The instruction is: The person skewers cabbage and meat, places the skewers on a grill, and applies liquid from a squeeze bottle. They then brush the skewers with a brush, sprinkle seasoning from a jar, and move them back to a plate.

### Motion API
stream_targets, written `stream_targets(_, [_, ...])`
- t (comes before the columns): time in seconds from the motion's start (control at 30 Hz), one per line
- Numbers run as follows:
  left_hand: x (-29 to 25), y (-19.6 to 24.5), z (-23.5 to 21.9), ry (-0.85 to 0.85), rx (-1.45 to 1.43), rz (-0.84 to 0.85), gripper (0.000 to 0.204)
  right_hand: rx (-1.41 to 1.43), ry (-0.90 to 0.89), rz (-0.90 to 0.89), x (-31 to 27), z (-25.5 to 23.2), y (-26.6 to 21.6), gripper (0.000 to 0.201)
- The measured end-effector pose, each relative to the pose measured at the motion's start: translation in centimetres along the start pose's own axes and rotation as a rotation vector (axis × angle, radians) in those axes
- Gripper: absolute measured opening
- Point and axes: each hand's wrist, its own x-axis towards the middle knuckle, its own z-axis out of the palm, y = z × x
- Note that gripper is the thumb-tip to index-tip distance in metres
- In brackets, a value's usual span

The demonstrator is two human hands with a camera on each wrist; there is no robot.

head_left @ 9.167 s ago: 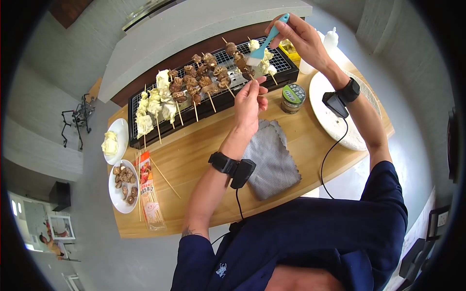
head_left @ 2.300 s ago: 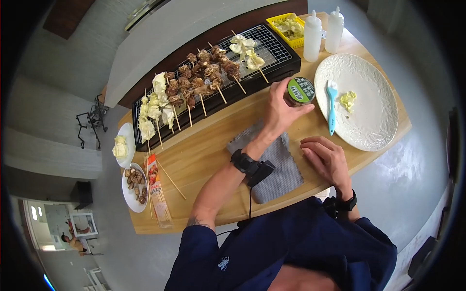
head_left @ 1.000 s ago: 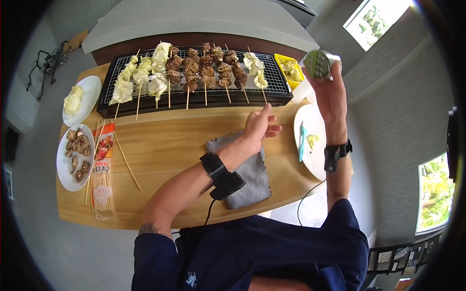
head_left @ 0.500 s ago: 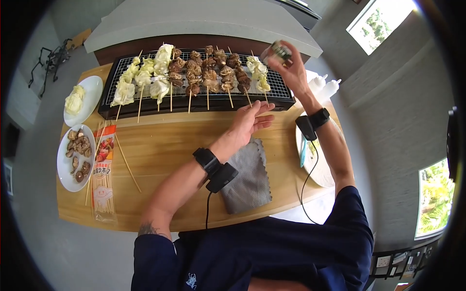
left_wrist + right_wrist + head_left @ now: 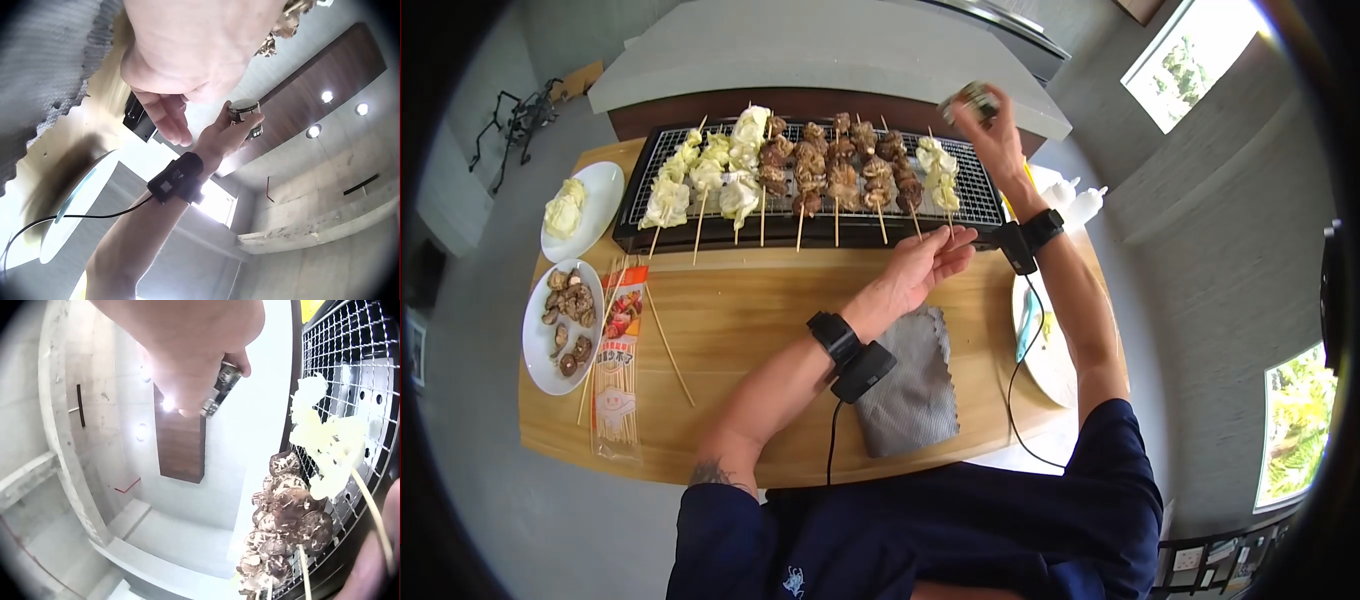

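Note:
My right hand [image 5: 1000, 150] grips a small seasoning jar [image 5: 972, 103], tilted, in the air above the right end of the grill. The left wrist view shows the jar [image 5: 245, 115] between thumb and fingers. At the grill's front edge my left hand [image 5: 915, 270] pinches the stick end of the rightmost cabbage skewer [image 5: 938, 170] with thumb and fingers. In the right wrist view, that skewer's cabbage leaves [image 5: 328, 444] lie on the wire grate. Mushroom skewers [image 5: 875, 175] lie in a row to its left, and more cabbage skewers [image 5: 710, 165] at the left end.
The black grill [image 5: 775, 235] spans the table's back. A grey cloth [image 5: 908, 390] lies in front. At right, a large plate [image 5: 1055, 370] holds a blue brush [image 5: 1028, 325], near squeeze bottles [image 5: 1085, 207]. At left are cabbage and mushroom plates [image 5: 540, 330] and a skewer packet [image 5: 615, 370].
The brush was set down on the plate. The jar was picked up, passed from left hand to right, and moved left over the grill, tilted. My left hand has reached the rightmost skewer.

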Motion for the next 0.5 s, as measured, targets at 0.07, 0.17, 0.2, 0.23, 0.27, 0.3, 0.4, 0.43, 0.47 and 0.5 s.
stream_targets(0.07, [0.1, 0.1, 0.5, -0.009, -0.068, -0.018, 0.029, -0.016, 0.029, -0.016, -0.4, -0.1, -0.5, 0.078])
stream_targets(0.17, [0.6, 0.1, 0.5, -0.003, -0.077, 0.002, 0.025, -0.061, 0.020, 0.026, 0.5, -0.5, -0.3, 0.077])
stream_targets(0.2, [0.6, -0.3, 0.3, -0.005, -0.065, 0.009, 0.025, -0.086, 0.004, 0.084, 0.5, -0.8, 0.1, 0.078])
stream_targets(0.23, [0.4, -0.2, 0.5, 0.015, -0.057, 0.012, 0.024, 0.074, -0.079, 0.068, 0.4, -1.0, 0.0, 0.079])
stream_targets(0.27, [0.2, -0.1, 0.6, 0.014, -0.050, 0.006, 0.024, 0.077, -0.071, 0.071, 0.0, -1.2, -0.1, 0.079])
stream_targets(0.3, [0.1, 0.0, 0.7, 0.033, -0.023, 0.007, 0.023, 0.115, -0.002, 0.067, -0.4, -1.5, -0.3, 0.080])
stream_targets(0.4, [-0.4, -0.1, 1.3, 0.081, 0.014, 0.011, 0.023, 0.144, 0.072, 0.055, -1.4, -2.8, -2.4, 0.081])
stream_targets(0.43, [-0.5, -0.1, 1.6, 0.104, 0.034, 0.018, 0.022, 0.200, 0.084, 0.046, -1.5, -3.3, -2.9, 0.080])
stream_targets(0.47, [-0.5, 0.0, 1.9, 0.102, 0.037, 0.009, 0.022, 0.256, 0.098, 0.037, -1.7, -3.9, -3.2, 0.079])
stream_targets(0.5, [-0.6, 0.1, 2.0, 0.092, 0.053, 0.004, 0.021, 0.275, 0.111, 0.022, -1.8, -4.5, -3.4, 0.077])
